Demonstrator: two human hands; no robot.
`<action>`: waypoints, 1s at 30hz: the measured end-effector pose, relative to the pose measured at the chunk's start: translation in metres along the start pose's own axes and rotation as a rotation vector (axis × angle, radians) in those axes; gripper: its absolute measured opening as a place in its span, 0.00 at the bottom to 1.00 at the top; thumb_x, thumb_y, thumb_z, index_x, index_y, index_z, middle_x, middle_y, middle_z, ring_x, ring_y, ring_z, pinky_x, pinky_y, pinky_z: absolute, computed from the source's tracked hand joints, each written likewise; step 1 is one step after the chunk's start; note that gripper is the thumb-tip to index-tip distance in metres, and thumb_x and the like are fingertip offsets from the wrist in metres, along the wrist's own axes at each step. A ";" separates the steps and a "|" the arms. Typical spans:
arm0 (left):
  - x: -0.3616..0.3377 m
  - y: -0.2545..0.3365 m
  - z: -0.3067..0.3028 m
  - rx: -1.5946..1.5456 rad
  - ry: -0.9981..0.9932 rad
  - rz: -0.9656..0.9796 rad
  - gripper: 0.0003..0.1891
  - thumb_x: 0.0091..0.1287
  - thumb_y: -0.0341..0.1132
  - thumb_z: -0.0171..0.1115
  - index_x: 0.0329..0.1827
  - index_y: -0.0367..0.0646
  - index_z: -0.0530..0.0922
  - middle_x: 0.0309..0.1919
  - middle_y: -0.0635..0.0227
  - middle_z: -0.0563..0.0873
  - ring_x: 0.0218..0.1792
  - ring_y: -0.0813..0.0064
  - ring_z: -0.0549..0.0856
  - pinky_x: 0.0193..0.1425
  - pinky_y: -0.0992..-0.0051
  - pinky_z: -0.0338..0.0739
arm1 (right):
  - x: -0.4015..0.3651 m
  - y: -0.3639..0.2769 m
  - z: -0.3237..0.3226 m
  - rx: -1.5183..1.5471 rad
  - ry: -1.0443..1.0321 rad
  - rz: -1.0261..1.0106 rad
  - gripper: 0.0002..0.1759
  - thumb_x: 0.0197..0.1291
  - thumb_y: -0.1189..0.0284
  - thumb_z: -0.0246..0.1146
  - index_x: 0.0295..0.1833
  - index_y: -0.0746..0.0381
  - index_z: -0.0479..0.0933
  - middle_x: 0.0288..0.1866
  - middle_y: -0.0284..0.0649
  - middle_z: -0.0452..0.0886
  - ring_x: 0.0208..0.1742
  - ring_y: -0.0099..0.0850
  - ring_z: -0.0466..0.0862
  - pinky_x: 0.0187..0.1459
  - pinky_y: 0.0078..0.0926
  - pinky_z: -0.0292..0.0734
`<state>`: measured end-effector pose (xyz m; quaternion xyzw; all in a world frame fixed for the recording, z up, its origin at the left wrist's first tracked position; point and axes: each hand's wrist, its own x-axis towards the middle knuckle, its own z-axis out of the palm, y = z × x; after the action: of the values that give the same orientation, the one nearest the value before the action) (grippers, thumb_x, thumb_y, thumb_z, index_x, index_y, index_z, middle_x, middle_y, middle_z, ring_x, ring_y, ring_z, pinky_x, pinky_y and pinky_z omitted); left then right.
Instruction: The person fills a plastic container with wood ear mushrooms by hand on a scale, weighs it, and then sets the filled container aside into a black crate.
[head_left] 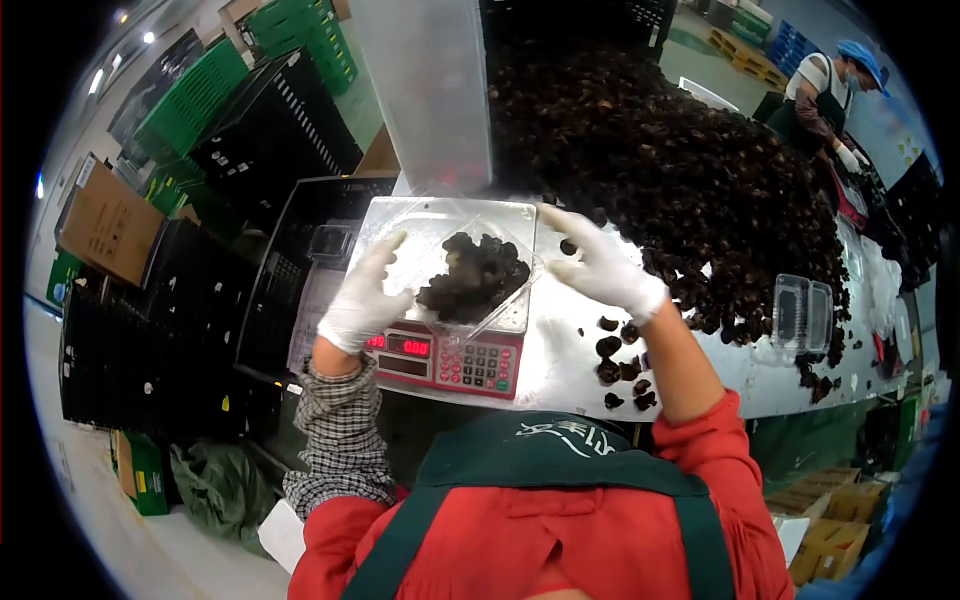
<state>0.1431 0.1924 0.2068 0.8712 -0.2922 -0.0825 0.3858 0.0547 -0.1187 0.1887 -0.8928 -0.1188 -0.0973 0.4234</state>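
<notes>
A clear plastic box with a heap of dark, curled pieces sits on the steel plate of a red and white scale, whose red digits are lit. My left hand, in a white glove, is at the box's left side with its fingers apart. To the right of the box is my right hand, also gloved, fingers spread. Neither hand holds anything that I can see.
A large pile of dark pieces covers the table's back and right. Loose pieces lie right of the scale. An empty clear box stands farther right. Black crates are at the left. A co-worker stands at the far right.
</notes>
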 end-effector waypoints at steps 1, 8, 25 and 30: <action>-0.006 -0.007 -0.009 0.019 0.068 0.037 0.36 0.53 0.27 0.62 0.70 0.40 0.65 0.61 0.55 0.75 0.58 0.63 0.78 0.60 0.68 0.75 | -0.018 -0.003 -0.012 0.015 0.023 0.077 0.34 0.56 0.74 0.61 0.71 0.65 0.62 0.65 0.52 0.71 0.66 0.42 0.71 0.68 0.34 0.65; -0.056 -0.046 -0.020 -0.283 0.577 -0.129 0.21 0.64 0.25 0.62 0.61 0.30 0.73 0.49 0.56 0.83 0.47 0.71 0.85 0.53 0.76 0.80 | -0.237 0.057 0.045 -0.525 0.092 0.354 0.51 0.43 0.64 0.74 0.73 0.64 0.57 0.70 0.63 0.59 0.67 0.60 0.64 0.66 0.52 0.60; -0.052 -0.034 -0.018 -0.300 0.665 -0.048 0.15 0.65 0.27 0.61 0.55 0.34 0.78 0.47 0.63 0.82 0.46 0.74 0.84 0.52 0.78 0.80 | -0.132 0.093 0.041 -0.390 0.499 0.160 0.03 0.60 0.78 0.60 0.39 0.63 0.77 0.37 0.42 0.79 0.38 0.39 0.81 0.38 0.32 0.78; -0.049 -0.046 -0.008 -0.415 0.687 -0.035 0.14 0.66 0.26 0.60 0.55 0.33 0.78 0.48 0.63 0.83 0.47 0.75 0.83 0.52 0.78 0.79 | -0.027 -0.001 0.030 0.273 0.435 0.529 0.06 0.62 0.76 0.61 0.43 0.64 0.80 0.36 0.36 0.80 0.41 0.24 0.80 0.41 0.26 0.78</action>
<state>0.1270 0.2502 0.1752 0.7565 -0.1084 0.1501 0.6272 0.0313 -0.0984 0.1636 -0.7865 0.1970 -0.1555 0.5643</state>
